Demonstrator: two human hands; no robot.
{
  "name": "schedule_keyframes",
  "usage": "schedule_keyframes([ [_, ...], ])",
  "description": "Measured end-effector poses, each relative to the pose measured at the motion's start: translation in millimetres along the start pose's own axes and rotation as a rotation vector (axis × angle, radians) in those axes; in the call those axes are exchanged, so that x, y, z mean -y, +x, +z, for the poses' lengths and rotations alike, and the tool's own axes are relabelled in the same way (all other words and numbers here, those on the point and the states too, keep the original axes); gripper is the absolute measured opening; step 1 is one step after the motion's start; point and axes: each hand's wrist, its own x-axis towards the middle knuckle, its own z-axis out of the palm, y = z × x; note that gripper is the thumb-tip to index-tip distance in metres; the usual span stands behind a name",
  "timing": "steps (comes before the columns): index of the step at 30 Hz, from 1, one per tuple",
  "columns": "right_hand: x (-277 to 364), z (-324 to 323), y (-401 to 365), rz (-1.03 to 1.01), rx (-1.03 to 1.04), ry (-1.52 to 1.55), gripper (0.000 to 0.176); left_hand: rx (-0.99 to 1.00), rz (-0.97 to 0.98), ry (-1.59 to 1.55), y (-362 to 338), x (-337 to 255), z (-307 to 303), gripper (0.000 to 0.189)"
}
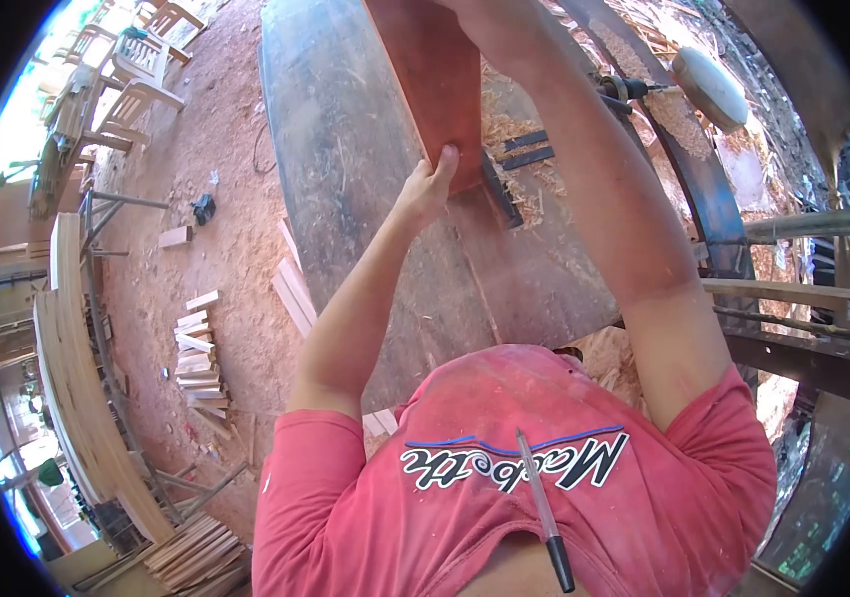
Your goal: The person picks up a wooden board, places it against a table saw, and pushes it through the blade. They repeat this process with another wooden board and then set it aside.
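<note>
The reddish-brown board [445, 90] lies at the upper middle of the frame, over the counter [345, 189], its upper end running out of the frame. The left hand [423, 194] grips its near end at one corner, thumb on the broad face and the other fingers apparently curled around the edge; this grip probably steadies the near end and guides it. The right arm [604, 169] reaches over to the top edge of the frame, where the right hand [484, 30] meets the board farther along, perhaps so that the two hands share control of its length. A dark strip [501, 194] sits just beside the board's near end and may serve as a guide, though whether they touch is unclear. Wood shavings [512, 127] lie around two short dark bars [528, 149] to the right of the board. The pen [544, 507] hangs at the shirt's neckline, likely to keep it within reach.

The right fingers are cut off or turned away, so whether they are closed or flat cannot be told. The left hand's other fingers are mostly hidden. The board's far end is out of frame, its underside is out of sight, and what it rests on there cannot be made out.
</note>
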Motion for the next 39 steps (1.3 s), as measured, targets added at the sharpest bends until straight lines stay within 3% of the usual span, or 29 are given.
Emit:
schedule_keyframes([
  [2,-4.6,2.8,-7.8,0.060,-0.108,-0.038,0.044,0.020,-0.082,0.079,4.0,-0.1,-2.9,0.105],
  [8,-16.3,3.3,-4.1,0.049,-0.246,-0.222,0.038,-0.035,-0.030,0.054,7.1,2.1,1.1,0.102],
  [17,-26.3,-1.8,15.0,-0.011,-0.238,-0.273,0.039,-0.069,-0.011,0.029,22.8,0.5,-5.0,0.096],
  [21,-37.4,-7.7,23.2,-0.005,-0.237,-0.187,0.040,-0.029,-0.109,0.004,35.5,3.8,-8.9,0.094],
  [30,-38.2,-8.4,26.8,-0.015,-0.243,-0.255,0.039,-0.042,0.009,0.001,45.6,-4.2,-17.0,0.092],
  [32,-39.2,-7.6,26.7,-0.106,-0.210,-0.218,0.040,-0.050,0.014,-0.009,49.9,1.2,-17.0,0.093],
  [39,-38.2,-9.5,30.1,-0.007,-0.244,-0.279,0.040,-0.021,-0.047,-0.026,44.8,-14.1,-21.0,0.099],
])
